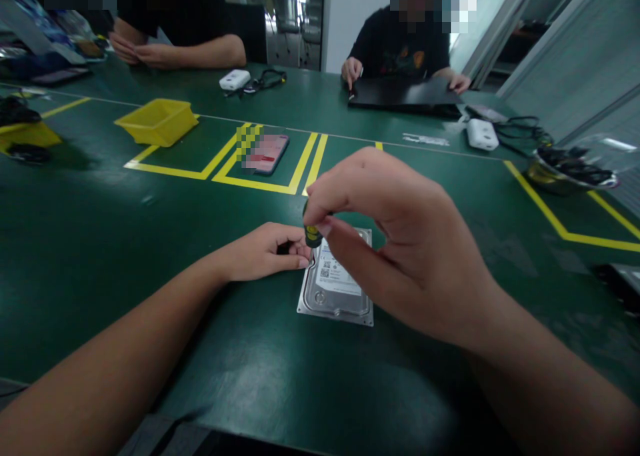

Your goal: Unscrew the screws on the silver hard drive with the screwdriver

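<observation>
A silver hard drive [337, 306] lies flat on the green table, its white label facing up. Over its left edge stands a screwdriver [313, 235] with a dark and yellow handle, roughly upright. The top of that handle is pinched between the thumb and curled fingers of my right hand [400, 236], which covers the drive's upper right part. My left hand [267, 253] rests on the table with thumb and bent fingers closed at the drive's left edge, close beside the screwdriver. Where the screwdriver's tip meets the drive is too small to make out.
Beyond my hands, a phone [270, 155] lies inside yellow tape marks, with a yellow bin [160, 124] to its left. At right stands a clear bowl [565, 173] of dark parts. Two people sit across the table; one touches a black panel [405, 93]. White adapters [483, 135] with cables lie nearby.
</observation>
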Demonstrator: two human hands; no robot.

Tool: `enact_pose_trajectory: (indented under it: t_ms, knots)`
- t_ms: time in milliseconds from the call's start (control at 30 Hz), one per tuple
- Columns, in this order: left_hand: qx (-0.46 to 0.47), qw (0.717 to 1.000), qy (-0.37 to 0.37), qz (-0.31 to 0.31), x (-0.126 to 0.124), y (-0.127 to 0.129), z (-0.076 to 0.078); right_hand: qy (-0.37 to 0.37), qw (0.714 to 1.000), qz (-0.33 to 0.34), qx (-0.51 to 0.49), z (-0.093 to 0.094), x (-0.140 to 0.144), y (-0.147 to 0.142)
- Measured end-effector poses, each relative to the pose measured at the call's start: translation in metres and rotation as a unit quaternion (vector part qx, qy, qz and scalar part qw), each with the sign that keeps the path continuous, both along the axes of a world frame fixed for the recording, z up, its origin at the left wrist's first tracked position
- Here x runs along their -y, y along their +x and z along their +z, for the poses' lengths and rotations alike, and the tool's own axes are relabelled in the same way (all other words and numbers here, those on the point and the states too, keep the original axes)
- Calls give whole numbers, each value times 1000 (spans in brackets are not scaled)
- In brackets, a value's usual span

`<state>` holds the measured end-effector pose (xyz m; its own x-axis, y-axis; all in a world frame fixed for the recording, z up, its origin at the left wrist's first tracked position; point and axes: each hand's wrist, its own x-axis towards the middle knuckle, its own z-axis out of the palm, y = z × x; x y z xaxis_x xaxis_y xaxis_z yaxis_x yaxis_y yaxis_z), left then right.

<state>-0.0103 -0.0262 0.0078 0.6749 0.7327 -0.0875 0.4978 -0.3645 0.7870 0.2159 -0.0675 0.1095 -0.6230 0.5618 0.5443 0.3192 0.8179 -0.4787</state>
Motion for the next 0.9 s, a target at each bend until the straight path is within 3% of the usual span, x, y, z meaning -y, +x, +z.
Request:
enact_pose_trajectory:
  t_ms: [367, 567, 900]
  knots:
    - [8, 1000, 8, 8, 4, 2, 3, -13, 1000, 12, -18, -2, 1, -1]
    - [-3, 1000, 17, 12, 5, 3, 5, 15, 1000, 13, -23, -4, 0, -3]
    - [6, 1000, -4, -3, 1, -1, 0, 11, 999, 7, -33, -3, 1, -1]
